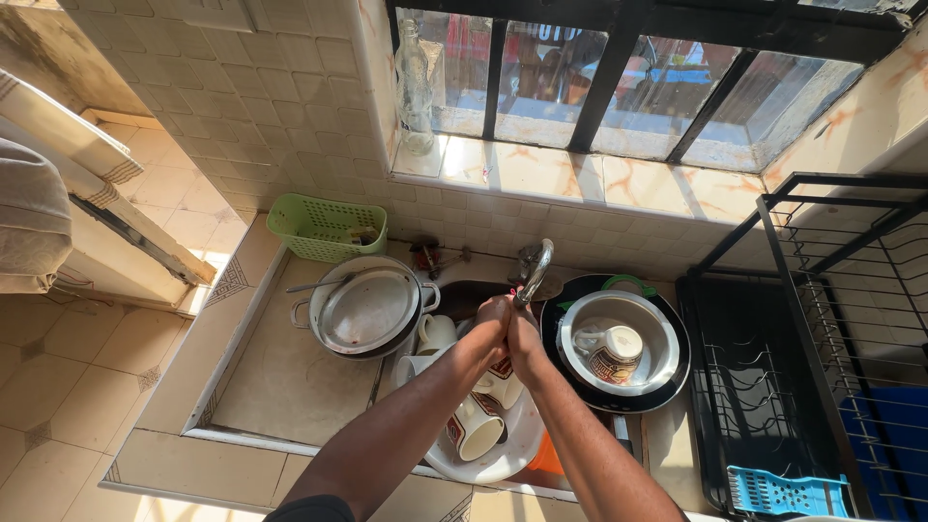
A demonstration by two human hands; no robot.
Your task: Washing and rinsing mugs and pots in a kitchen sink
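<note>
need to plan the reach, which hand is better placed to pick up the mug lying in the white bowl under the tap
Left, probably. Both hands are pressed together under the tap, but the mug lies beside the left forearm, on the left hand's side.

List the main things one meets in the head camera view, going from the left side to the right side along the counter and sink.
green basket → steel pot with lid → the two hands, left hand and right hand, clasped under the tap → black pan holding a bowl and mug → black dish rack
</note>
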